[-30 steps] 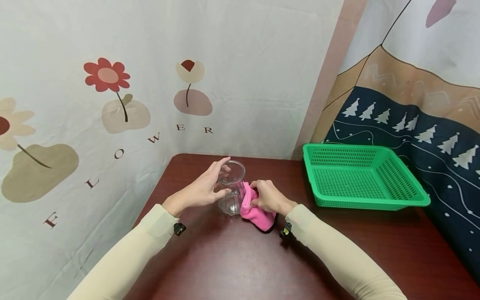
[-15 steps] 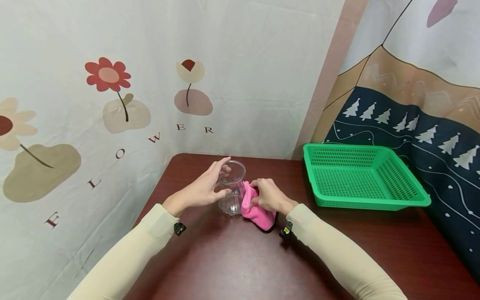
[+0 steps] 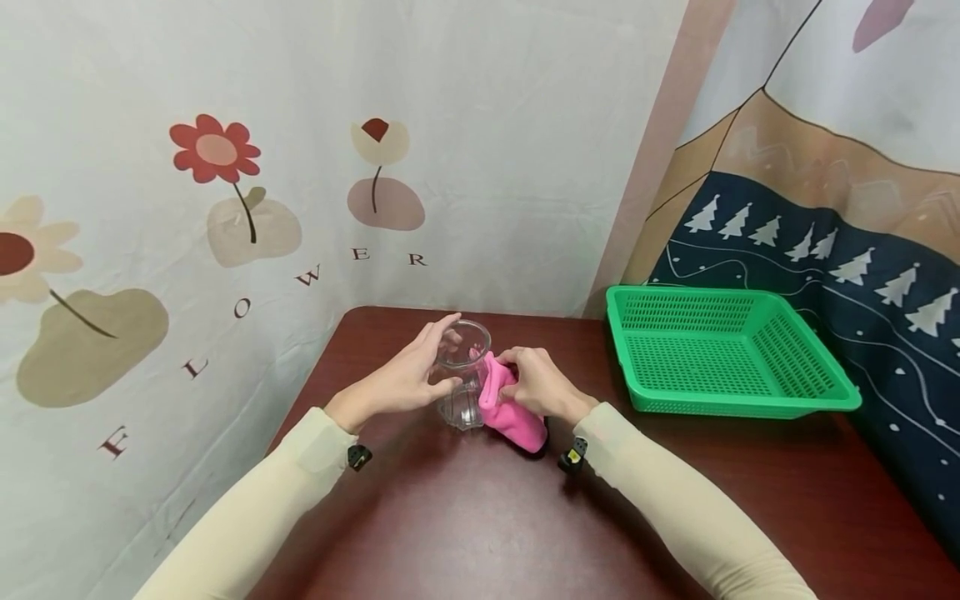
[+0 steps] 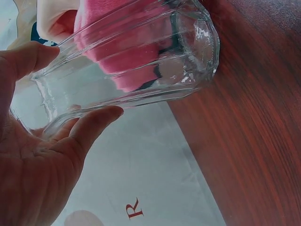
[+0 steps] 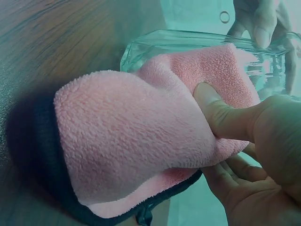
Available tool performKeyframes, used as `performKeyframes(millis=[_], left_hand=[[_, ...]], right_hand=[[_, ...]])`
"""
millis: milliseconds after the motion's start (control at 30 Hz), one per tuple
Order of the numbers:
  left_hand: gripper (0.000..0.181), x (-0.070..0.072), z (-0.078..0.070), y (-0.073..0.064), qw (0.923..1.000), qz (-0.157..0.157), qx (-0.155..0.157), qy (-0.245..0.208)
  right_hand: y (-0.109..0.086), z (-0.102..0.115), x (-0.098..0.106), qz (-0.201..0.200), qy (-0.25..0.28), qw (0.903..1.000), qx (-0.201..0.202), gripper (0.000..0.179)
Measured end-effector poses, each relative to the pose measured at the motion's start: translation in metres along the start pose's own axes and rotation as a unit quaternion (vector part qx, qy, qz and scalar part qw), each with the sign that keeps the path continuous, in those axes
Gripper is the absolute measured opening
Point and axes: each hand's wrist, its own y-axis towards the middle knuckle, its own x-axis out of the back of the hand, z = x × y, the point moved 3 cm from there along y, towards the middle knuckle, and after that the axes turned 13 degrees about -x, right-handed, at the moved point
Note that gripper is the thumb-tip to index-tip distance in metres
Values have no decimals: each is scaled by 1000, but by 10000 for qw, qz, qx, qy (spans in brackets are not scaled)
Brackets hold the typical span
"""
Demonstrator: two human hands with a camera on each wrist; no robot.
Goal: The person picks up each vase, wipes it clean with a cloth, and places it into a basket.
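Note:
A clear, ribbed glass vase (image 3: 462,400) with a flared round rim stands upright on the table. My left hand (image 3: 408,375) holds it near the neck, thumb on the near side and fingers round the back, as the left wrist view shows with the vase (image 4: 141,61). In my right hand (image 3: 542,385) is a folded pink cloth (image 3: 517,423) with dark edging, pinched between thumb and fingers. The right wrist view shows the fluffy cloth (image 5: 127,127) lying against the side of the vase (image 5: 160,44). The fingers beneath the cloth are partly hidden.
A green plastic basket (image 3: 720,400) stands at the back right of the dark red-brown table (image 3: 465,525). A printed curtain (image 3: 487,167) with flowers hangs behind and along the left; a mountain-and-tree print (image 3: 825,242) hangs at the right.
My right hand has moved slightly up and away along the vase, lifting the cloth's upper edge toward the rim. My left hand and the vase have stayed in place.

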Motion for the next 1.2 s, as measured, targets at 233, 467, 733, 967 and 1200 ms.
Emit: performKeyframes(millis=[233,467,733,967,1200], left_hand=[[102,0,-3,0,10000,16,-6,-53],[101,1,-2,1,9999,-33,-108,-78],[102,1,-1,0,9999,-1,-15,-101],[101,1,-2,0,9999,4,-67,-126],[101,1,-1,0,9999,-1,-26,-137]], right_hand=[[-1,4,5,-113,165,9997,101,40],[1,10,12,-238,319,9990,204,42],[4,16,21,-425,758,9959,255,41],[4,21,31,-474,1198,9916,132,43],[4,19,36,-394,1498,9879,20,45]])
